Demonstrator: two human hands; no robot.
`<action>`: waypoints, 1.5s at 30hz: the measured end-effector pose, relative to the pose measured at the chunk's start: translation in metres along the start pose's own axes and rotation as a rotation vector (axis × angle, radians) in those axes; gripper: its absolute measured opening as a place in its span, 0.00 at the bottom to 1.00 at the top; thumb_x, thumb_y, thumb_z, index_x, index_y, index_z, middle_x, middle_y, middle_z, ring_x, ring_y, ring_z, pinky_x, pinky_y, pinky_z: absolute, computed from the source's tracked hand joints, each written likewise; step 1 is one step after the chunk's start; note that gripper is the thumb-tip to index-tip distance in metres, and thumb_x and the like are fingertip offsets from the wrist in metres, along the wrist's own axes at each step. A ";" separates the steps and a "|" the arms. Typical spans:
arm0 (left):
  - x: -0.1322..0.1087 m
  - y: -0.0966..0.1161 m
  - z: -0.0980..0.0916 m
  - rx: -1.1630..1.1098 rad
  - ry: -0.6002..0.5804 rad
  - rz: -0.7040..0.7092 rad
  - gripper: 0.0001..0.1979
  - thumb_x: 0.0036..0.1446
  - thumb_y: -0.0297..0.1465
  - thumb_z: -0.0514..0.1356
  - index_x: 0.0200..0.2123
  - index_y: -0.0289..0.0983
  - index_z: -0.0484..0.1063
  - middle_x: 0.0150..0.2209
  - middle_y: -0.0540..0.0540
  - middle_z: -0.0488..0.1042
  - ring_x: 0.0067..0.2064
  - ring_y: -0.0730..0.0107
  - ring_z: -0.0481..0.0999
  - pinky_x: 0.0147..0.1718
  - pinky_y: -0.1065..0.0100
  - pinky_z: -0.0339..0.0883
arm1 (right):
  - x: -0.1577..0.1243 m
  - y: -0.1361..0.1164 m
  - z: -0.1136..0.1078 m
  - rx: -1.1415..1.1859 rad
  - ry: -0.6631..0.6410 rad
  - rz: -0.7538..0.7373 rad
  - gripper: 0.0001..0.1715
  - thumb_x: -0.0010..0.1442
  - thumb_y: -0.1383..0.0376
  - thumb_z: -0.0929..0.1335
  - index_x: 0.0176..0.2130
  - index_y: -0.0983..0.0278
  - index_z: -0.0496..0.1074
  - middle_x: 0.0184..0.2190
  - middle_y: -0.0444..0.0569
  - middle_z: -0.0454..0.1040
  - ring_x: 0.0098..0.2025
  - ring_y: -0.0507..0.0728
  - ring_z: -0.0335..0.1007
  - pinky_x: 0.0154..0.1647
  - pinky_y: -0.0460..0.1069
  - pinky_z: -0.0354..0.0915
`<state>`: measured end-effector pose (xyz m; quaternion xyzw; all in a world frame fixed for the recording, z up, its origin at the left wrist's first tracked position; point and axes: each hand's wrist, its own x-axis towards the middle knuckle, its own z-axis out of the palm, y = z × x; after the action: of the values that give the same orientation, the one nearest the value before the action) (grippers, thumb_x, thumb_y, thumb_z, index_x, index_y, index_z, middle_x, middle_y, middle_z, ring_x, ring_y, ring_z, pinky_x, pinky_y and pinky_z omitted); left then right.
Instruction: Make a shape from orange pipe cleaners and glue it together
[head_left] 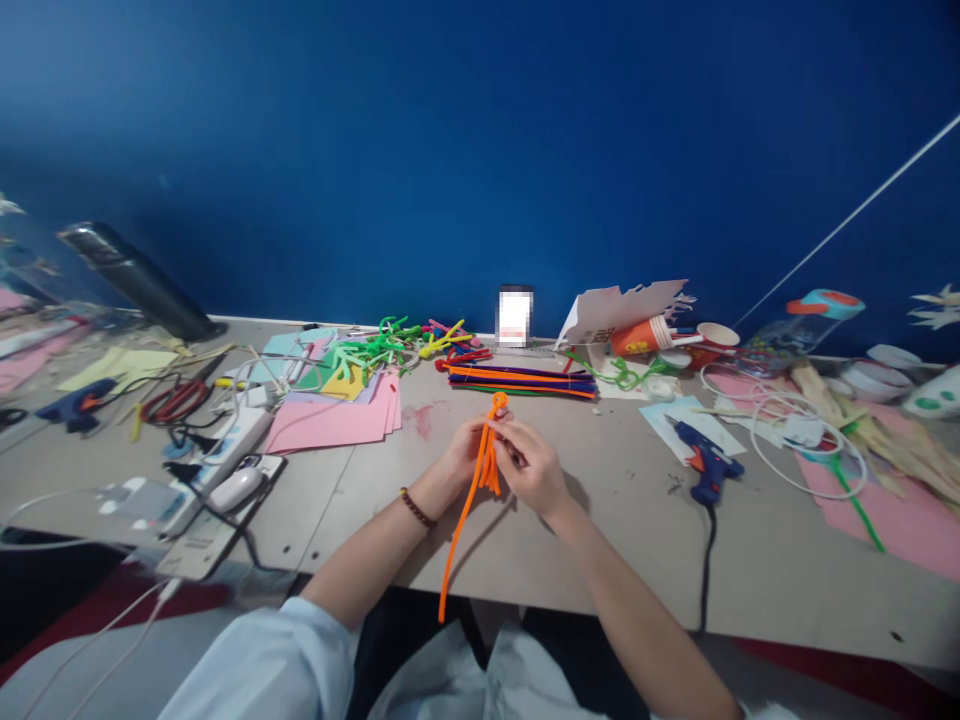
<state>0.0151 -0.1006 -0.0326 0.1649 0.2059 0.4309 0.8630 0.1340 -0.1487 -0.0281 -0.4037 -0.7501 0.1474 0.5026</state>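
Observation:
An orange pipe cleaner [459, 558] hangs from my hands above the beige table [630, 570], with a small loop [498, 403] at its top and several bent strands below. My left hand [465, 450] pinches it from one side, and my right hand [531, 465] pinches it from the other. The long tail falls towards the table's front edge. My fingers hide the point where the strands join. A dark beaded bracelet [416, 508] circles my left wrist.
A bundle of multicoloured pipe cleaners [521, 380] lies just beyond my hands. Pink paper sheets [330, 420] and green pipe-cleaner shapes [375, 350] are at the back left. Blue glue guns [705, 462] [79, 403] lie to either side. A power strip [232, 445] sits at the left.

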 end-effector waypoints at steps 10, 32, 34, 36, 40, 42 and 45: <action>-0.004 -0.006 0.006 0.047 0.042 -0.002 0.03 0.52 0.27 0.61 0.31 0.33 0.71 0.27 0.45 0.74 0.30 0.66 0.76 0.34 0.66 0.70 | 0.004 0.001 -0.001 -0.028 0.227 0.147 0.08 0.61 0.66 0.63 0.39 0.61 0.72 0.34 0.49 0.73 0.31 0.52 0.68 0.32 0.48 0.68; -0.002 -0.010 0.004 0.157 -0.045 0.028 0.08 0.48 0.26 0.63 0.35 0.32 0.74 0.32 0.44 0.75 0.29 0.70 0.74 0.30 0.70 0.66 | 0.004 0.008 0.001 0.077 0.326 0.298 0.09 0.60 0.62 0.66 0.41 0.62 0.71 0.36 0.50 0.74 0.35 0.54 0.71 0.28 0.46 0.71; -0.002 -0.010 0.004 0.163 -0.051 0.032 0.09 0.48 0.26 0.63 0.36 0.32 0.74 0.32 0.44 0.75 0.29 0.70 0.74 0.30 0.70 0.66 | 0.005 0.007 0.000 0.096 0.333 0.305 0.09 0.59 0.62 0.66 0.40 0.62 0.71 0.36 0.51 0.74 0.35 0.54 0.71 0.28 0.46 0.71; -0.002 -0.010 0.005 0.158 -0.045 0.034 0.08 0.49 0.26 0.63 0.35 0.32 0.73 0.31 0.44 0.74 0.29 0.70 0.74 0.30 0.70 0.66 | 0.005 0.007 0.000 0.120 0.332 0.316 0.09 0.59 0.61 0.66 0.40 0.62 0.71 0.36 0.51 0.74 0.35 0.54 0.72 0.27 0.46 0.71; -0.003 -0.009 0.007 0.105 -0.033 0.012 0.05 0.50 0.25 0.62 0.33 0.32 0.73 0.28 0.46 0.73 0.28 0.70 0.73 0.28 0.70 0.65 | 0.005 0.009 -0.001 0.177 0.326 0.363 0.10 0.60 0.60 0.65 0.40 0.63 0.71 0.36 0.51 0.75 0.34 0.54 0.73 0.28 0.47 0.72; -0.004 -0.009 0.008 0.080 -0.017 0.003 0.04 0.50 0.25 0.61 0.32 0.32 0.73 0.27 0.46 0.72 0.27 0.71 0.73 0.28 0.70 0.65 | 0.006 0.010 -0.001 0.179 0.325 0.373 0.10 0.60 0.60 0.65 0.40 0.62 0.71 0.35 0.50 0.74 0.33 0.54 0.72 0.29 0.47 0.72; -0.005 -0.008 0.010 0.071 0.014 0.009 0.03 0.50 0.24 0.61 0.32 0.32 0.73 0.28 0.45 0.73 0.28 0.71 0.73 0.29 0.70 0.65 | 0.007 0.009 -0.002 0.149 0.309 0.349 0.10 0.58 0.60 0.66 0.39 0.62 0.71 0.35 0.49 0.74 0.33 0.53 0.72 0.28 0.47 0.70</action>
<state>0.0229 -0.1100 -0.0271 0.1934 0.2262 0.4282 0.8533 0.1383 -0.1384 -0.0286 -0.5068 -0.5705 0.2233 0.6065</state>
